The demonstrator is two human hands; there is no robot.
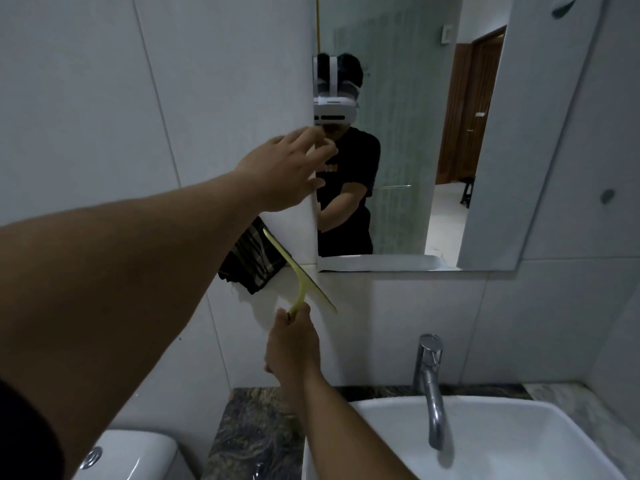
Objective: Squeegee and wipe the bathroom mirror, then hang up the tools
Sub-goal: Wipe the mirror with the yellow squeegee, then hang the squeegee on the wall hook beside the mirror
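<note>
The mirror (415, 133) hangs on the white tiled wall above the sink. My right hand (292, 341) grips the handle of a yellow squeegee (298, 271), whose blade tilts up to the left, below the mirror's lower left corner. My left hand (284, 168) reaches up to the mirror's left edge with fingers spread, holding nothing. A dark checked cloth (252, 263) hangs on the wall just left of the squeegee, partly hidden by my left arm.
A white sink (502, 441) with a chrome tap (431, 382) sits at the lower right. A dark marble counter (256, 431) lies beside it, and a white toilet cistern (131, 455) is at the lower left. The mirror reflects a person and a wooden door.
</note>
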